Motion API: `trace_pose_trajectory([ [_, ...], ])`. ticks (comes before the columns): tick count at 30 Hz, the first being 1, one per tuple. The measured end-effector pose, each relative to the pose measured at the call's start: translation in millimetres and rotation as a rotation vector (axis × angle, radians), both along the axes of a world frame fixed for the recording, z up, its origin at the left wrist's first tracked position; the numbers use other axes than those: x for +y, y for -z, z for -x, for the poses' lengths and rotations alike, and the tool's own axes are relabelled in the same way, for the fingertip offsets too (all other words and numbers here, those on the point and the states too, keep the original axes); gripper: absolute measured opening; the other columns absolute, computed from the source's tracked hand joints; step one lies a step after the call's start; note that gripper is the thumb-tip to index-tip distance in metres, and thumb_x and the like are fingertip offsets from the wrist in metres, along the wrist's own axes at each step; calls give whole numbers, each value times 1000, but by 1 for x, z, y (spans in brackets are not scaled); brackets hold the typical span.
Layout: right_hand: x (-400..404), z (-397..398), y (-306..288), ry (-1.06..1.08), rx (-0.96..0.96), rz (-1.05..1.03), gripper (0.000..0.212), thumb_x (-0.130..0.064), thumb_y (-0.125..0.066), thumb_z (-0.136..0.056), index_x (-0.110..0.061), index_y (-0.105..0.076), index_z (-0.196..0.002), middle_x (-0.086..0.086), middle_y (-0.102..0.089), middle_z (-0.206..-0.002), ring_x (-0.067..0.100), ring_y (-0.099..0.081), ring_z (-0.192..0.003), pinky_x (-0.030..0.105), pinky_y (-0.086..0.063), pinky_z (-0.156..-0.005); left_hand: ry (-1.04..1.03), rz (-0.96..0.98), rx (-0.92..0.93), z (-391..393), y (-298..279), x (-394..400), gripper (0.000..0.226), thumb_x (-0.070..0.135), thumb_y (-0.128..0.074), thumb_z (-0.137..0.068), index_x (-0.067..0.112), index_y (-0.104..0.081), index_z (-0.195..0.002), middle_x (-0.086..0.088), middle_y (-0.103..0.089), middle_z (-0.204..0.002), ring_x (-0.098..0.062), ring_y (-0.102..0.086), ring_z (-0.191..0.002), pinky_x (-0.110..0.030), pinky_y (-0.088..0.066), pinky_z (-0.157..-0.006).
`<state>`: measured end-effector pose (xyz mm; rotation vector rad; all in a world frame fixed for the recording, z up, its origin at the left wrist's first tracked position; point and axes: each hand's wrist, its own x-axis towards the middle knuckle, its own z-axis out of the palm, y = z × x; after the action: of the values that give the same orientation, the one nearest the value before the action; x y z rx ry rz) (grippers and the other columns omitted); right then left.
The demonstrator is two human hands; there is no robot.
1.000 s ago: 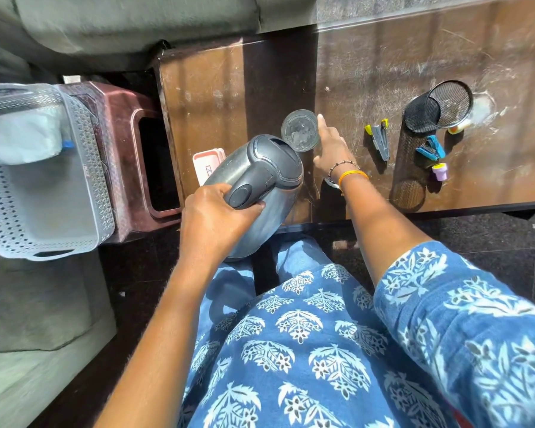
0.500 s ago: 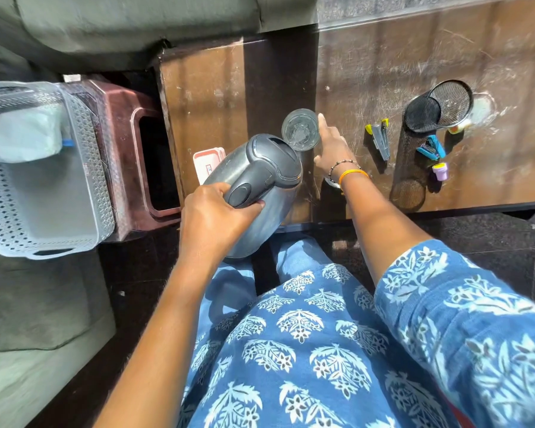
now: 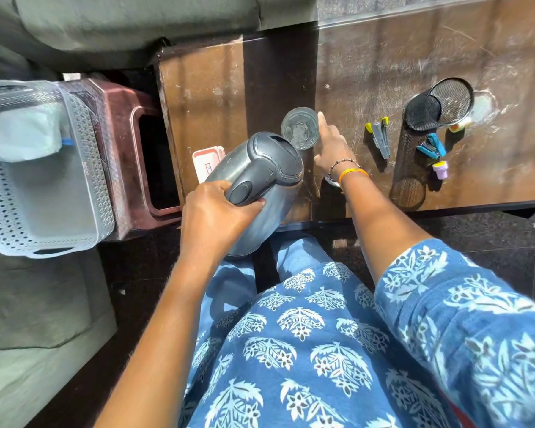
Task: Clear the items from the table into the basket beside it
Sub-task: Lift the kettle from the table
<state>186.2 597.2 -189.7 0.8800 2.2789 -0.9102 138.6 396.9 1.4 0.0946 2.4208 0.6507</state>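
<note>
Head | grey kettle (image 3: 274, 211) tilted | left hand (image 3: 217, 216) grips its handle (image 3: 244, 191) | right hand (image 3: 332, 148) against glass (image 3: 299, 128), grip unclear

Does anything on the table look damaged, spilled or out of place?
The tabletop is heavily scratched, with a whitish worn patch beside the upright black mesh holder. The left hand holds the kettle tilted. No spill shows.

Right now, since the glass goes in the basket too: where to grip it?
Best round its side wall, from the right: the glass stands upright, the kettle in the left hand crowds its near-left, the right hand is beside it there.
</note>
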Motion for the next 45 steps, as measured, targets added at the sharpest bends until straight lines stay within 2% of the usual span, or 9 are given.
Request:
trace_pose_trajectory([
  [5, 0, 0, 0, 0, 0, 2, 89, 2, -51, -82, -22, 3, -148, 14, -34, -142, 35, -36, -130, 47, -39, -105, -18, 6, -7, 0, 1, 1, 32, 36, -76, -67, 11, -58, -60, -10, -63, -61, -27, -60, -64, -32, -45, -57],
  [9, -2, -1, 0, 7, -1, 4, 90, 3, -51, -81, -22, 4, -148, 15, -35, -140, 36, -38, -128, 47, -39, -102, -28, 21, -15, 1, 1, 1, 35, 38, -76, -66, 11, -56, -57, -6, -58, -58, -24, -54, -62, -28, -40, -57],
  [15, -2, -2, 0, 3, 6, 6, 91, 4, -51, -81, -21, 5, -148, 17, -37, -138, 37, -39, -127, 46, -39, -102, -20, 15, -7, 1, 0, 4, 33, 38, -76, -67, 8, -62, -64, -10, -66, -64, -29, -64, -70, -34, -48, -60],
  [20, -2, -3, 0, 3, 15, 14, 92, 5, -50, -81, -22, 6, -148, 16, -38, -137, 36, -39, -126, 47, -39, -102, -20, 22, -18, 1, 0, 6, 34, 39, -76, -67, 8, -62, -63, -10, -65, -63, -29, -64, -69, -32, -46, -57],
  [29, -1, -4, -1, -9, 10, 17, 95, 4, -53, -80, -23, 8, -147, 17, -40, -135, 36, -42, -125, 47, -39, -101, -23, 39, -29, 3, 0, 10, 32, 40, -76, -67, 10, -65, -67, -9, -68, -68, -26, -65, -71, -38, -53, -63],
  [34, -1, -3, -1, -1, 8, 26, 95, 4, -52, -80, -27, 8, -147, 15, -40, -136, 35, -42, -124, 48, -41, -102, -21, 21, -23, 2, 2, 6, 33, 38, -77, -67, 15, -56, -56, -3, -60, -58, -24, -57, -62, -29, -43, -53],
  [38, 1, -5, -1, 10, 10, 32, 93, 4, -50, -80, -28, 5, -147, 15, -39, -136, 36, -42, -122, 47, -40, -103, -21, -18, -42, 2, 6, 1, 32, 40, -81, -63, 13, -68, -73, -8, -68, -68, -22, -60, -66, -41, -54, -67],
  [43, 0, -2, -2, 27, 0, 44, 90, 2, -50, -81, -27, 3, -147, 15, -36, -138, 36, -40, -124, 47, -39, -105, 15, -51, -28, 3, 7, -3, 36, 41, -83, -61, 15, -70, -82, -3, -72, -76, -21, -65, -77, -40, -54, -75],
  [45, -2, 1, -4, 61, 8, 47, 86, 1, -50, -81, -25, -2, -148, 15, -36, -138, 36, -41, -124, 45, -38, -106, 13, -81, -27, 3, 6, -7, 37, 38, -84, -61, 16, -71, -87, -1, -73, -79, -18, -66, -80, -36, -55, -76],
])
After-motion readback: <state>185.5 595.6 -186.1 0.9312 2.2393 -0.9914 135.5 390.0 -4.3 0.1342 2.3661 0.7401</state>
